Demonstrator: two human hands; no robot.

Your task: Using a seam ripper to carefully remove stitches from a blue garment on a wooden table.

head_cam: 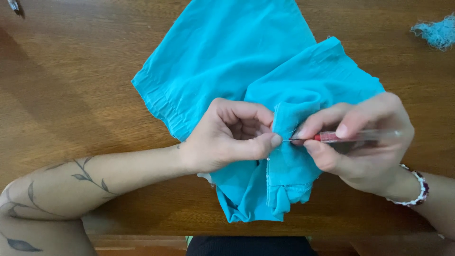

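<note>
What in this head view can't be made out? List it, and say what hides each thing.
- Head view: tip of the red-handled tool held by the right hand: too thin, lost against the turquoise cloth.
- The seam pinched by the left hand: covered by its fingers.
- Dark object top left: cut by the edge.
- Turquoise thread clump: partly cut by the right edge.

A tuft of pale blue thread scraps (438,32) lies on the wooden table (71,85) at its far right.

Glossy brown wooden table (76,85) (soft glare upper left)
</note>
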